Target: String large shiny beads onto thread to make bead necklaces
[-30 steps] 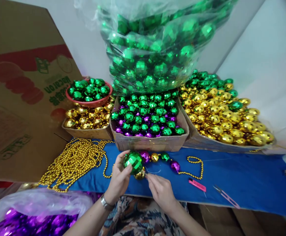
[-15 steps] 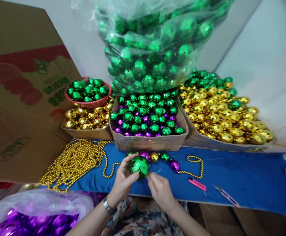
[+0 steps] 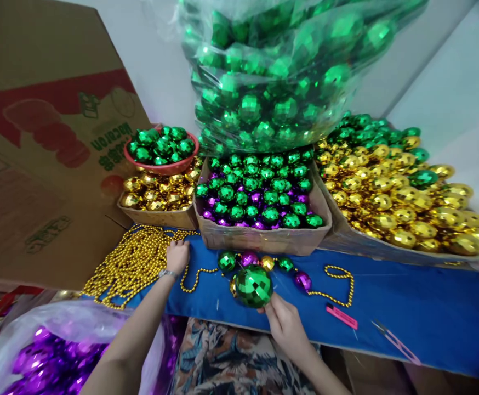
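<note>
A large faceted green ball is in my right hand, its fingers closed at the ball's lower right side. Part of a gold ball peeks out behind its left edge. My left hand reaches to the right edge of a pile of gold bead strands, fingers curled down with the tips hidden. Behind the green ball lies a strand with green, purple and gold balls, ending in a loop of small gold beads. A short gold bead tail runs to its left.
Cardboard boxes hold green and purple balls, gold balls and more gold ones. A red bowl and a clear bag contain green balls. A pink cutter and thread snips lie at right. Purple balls fill a bag.
My left hand has let go of the green ball and moved left to the gold bead strands. My right hand keeps the ball. The view has shifted slightly.
</note>
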`<state>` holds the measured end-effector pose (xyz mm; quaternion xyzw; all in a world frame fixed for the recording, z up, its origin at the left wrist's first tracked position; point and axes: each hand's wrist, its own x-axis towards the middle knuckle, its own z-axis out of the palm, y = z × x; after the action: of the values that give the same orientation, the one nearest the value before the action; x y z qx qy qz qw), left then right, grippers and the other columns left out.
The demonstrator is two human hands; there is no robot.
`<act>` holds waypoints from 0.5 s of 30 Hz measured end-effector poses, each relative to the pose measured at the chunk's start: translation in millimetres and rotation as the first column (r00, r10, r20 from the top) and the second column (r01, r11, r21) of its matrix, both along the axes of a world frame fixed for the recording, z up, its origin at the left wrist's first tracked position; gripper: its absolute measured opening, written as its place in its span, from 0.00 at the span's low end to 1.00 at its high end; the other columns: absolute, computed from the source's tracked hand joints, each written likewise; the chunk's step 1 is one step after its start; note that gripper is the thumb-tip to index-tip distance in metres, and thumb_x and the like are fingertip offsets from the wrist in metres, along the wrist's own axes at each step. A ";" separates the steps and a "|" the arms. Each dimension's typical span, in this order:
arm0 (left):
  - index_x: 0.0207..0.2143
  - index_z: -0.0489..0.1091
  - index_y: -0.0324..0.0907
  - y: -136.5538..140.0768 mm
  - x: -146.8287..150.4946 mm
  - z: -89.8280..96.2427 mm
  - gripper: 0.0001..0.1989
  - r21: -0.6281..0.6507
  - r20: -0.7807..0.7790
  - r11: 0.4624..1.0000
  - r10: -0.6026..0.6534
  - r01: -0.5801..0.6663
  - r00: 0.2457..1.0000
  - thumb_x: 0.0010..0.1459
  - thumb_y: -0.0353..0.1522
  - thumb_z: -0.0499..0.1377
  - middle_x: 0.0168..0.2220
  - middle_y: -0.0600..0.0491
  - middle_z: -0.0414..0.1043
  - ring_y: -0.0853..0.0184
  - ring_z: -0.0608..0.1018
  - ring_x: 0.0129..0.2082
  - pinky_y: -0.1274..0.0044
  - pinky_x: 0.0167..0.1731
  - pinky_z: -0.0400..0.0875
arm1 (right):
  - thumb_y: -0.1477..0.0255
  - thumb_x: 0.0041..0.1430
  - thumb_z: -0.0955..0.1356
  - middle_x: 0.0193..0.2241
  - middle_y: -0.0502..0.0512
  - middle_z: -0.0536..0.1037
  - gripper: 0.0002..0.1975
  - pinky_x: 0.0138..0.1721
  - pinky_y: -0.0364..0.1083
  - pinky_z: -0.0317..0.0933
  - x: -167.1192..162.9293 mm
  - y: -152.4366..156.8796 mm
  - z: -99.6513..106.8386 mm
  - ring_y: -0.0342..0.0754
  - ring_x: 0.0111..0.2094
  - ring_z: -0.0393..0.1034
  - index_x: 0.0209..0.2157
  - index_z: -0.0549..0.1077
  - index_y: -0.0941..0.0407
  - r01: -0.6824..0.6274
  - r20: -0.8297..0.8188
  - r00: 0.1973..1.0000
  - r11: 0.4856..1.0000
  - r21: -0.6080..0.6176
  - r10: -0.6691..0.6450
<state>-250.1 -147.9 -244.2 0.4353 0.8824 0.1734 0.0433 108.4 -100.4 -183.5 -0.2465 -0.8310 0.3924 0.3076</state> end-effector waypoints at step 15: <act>0.36 0.74 0.38 -7.1 -15.3 -15.5 0.16 -0.361 -0.238 0.922 -0.235 0.138 0.942 0.61 0.27 0.45 0.38 0.38 0.73 0.48 0.67 0.46 0.62 0.42 0.58 | 0.77 0.67 0.56 0.27 0.52 0.74 0.11 0.31 0.40 0.63 -2.0 -3.3 -2.2 0.44 0.28 0.71 0.32 0.65 0.54 -0.006 -0.018 1.000 1.000 -0.020 0.006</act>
<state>-265.4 -155.1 -259.7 0.5239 0.8503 -0.0489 0.0104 106.4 -103.7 -185.7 -0.2437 -0.8250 0.4040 0.3112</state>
